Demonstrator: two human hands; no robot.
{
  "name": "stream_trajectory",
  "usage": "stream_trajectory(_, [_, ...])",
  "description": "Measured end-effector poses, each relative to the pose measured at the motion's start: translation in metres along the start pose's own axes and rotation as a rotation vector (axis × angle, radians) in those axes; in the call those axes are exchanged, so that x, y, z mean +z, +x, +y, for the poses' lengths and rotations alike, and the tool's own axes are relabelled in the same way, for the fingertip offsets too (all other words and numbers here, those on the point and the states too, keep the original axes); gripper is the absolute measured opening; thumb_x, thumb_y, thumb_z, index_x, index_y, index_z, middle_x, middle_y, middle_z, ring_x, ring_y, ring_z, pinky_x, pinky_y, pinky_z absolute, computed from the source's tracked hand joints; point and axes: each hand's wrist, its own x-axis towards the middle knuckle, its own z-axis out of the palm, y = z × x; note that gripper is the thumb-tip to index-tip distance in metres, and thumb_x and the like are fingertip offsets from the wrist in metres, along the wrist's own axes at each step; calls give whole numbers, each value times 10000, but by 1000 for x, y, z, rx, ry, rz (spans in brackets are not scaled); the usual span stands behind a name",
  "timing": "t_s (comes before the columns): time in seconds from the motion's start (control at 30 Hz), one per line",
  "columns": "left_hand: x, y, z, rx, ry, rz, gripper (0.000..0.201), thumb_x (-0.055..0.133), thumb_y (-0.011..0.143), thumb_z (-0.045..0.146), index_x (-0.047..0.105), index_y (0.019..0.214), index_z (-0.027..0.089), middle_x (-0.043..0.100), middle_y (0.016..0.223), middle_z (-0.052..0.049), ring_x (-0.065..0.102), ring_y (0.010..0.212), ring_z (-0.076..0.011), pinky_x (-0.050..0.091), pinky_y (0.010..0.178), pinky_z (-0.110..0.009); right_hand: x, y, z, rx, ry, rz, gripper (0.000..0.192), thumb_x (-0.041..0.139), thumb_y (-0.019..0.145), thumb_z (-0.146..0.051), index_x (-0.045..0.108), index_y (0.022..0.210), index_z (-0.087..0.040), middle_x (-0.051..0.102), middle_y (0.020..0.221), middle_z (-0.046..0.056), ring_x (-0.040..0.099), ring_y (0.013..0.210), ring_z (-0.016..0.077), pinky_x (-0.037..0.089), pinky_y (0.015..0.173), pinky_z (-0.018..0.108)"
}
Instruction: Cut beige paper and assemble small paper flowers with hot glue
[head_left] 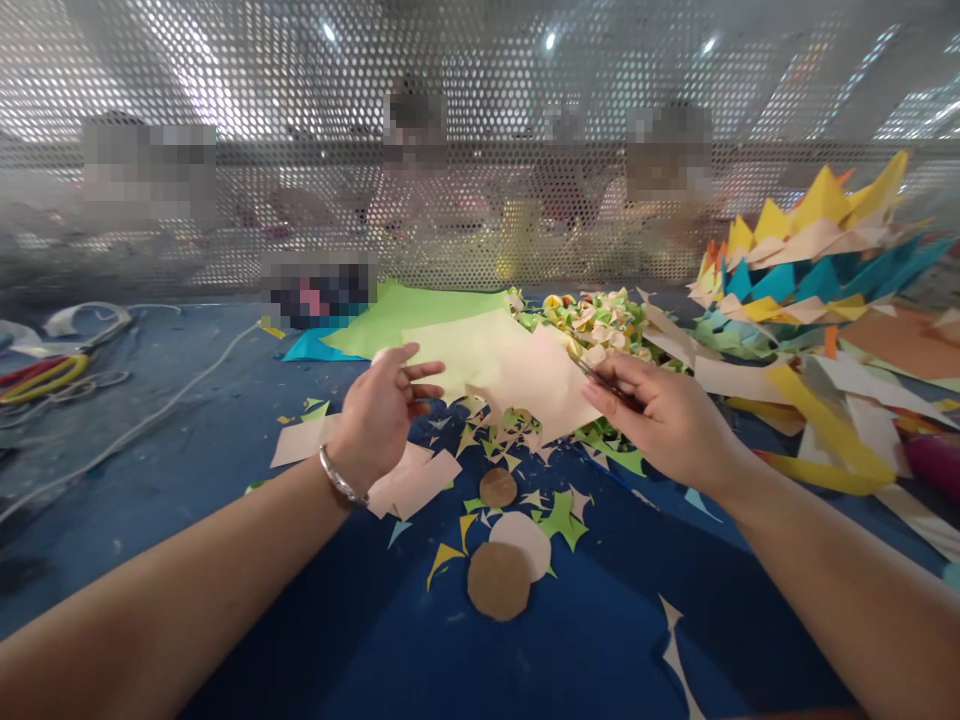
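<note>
Both hands work over the blue table (225,400). Left hand (379,415), with a silver bracelet (341,480) on the wrist, holds the near-left edge of a pale yellow paper sheet (480,360); I see the thumb on top, but the fingers under the paper are hidden. Right hand (664,420) is closed on a thin dark tool (600,382) that touches the right edge of the sheet; it looks like scissors, but most of it is covered by the fingers, so I cannot tell for sure. Under the sheet lie small paper scraps (525,480) and two brown paper discs (499,580). Behind, the perforated screen (480,120) makes the people beyond it hard to see. The folded paper pile (810,260) is cut off at the right edge.
</note>
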Motion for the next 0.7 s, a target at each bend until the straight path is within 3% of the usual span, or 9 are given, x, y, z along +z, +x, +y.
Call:
stream_trajectory(0.1, [6,-13,-7,133,234,-208,325,626,845,349,600,1108,160,677,1096,-109,636,809,-158,489,620,-259,-1,-2,-2,18,19,66,196,513,920,-398,548,857,-216,460,614,-30,448,525,115,362,487,243])
stream_trajectory(0.17, [8,-19,-12,231,329,-318,425,652,832,311,549,1214,154,647,1178,-122,622,1008,-193,515,811,-288,-2,-3,-4,31,22,102,188,535,910,-400,554,851,-222,473,592,-31,460,504,114,375,478,249])
stream_trajectory(0.23, [8,-22,-15,230,368,-409,495,666,824,310,508,1267,153,608,1247,-146,579,1144,-230,495,940,-342,-2,-4,-6,32,46,112,183,546,908,-394,561,843,-224,495,576,-27,496,499,121,386,468,254])
stream_trajectory(0.33, [7,-22,-16,165,359,-495,535,675,824,323,489,1298,159,578,1284,-168,552,1202,-261,472,995,-399,0,-5,-7,10,115,98,170,553,913,-380,570,846,-225,542,605,-10,567,530,135,400,451,250])
stream_trajectory(0.57, [5,-14,-10,241,482,-529,477,700,819,292,573,1253,141,607,1199,-136,579,1048,-223,469,878,-355,4,-4,-10,-14,305,124,171,622,883,-376,590,839,-215,569,659,-14,554,482,91,401,402,221])
stream_trajectory(0.7, [5,-14,-8,97,288,-493,589,682,825,176,423,1354,154,594,1240,-150,612,738,-113,441,576,-239,5,-3,-10,-4,355,113,195,659,855,-397,602,820,-213,549,654,-23,559,498,81,367,379,199])
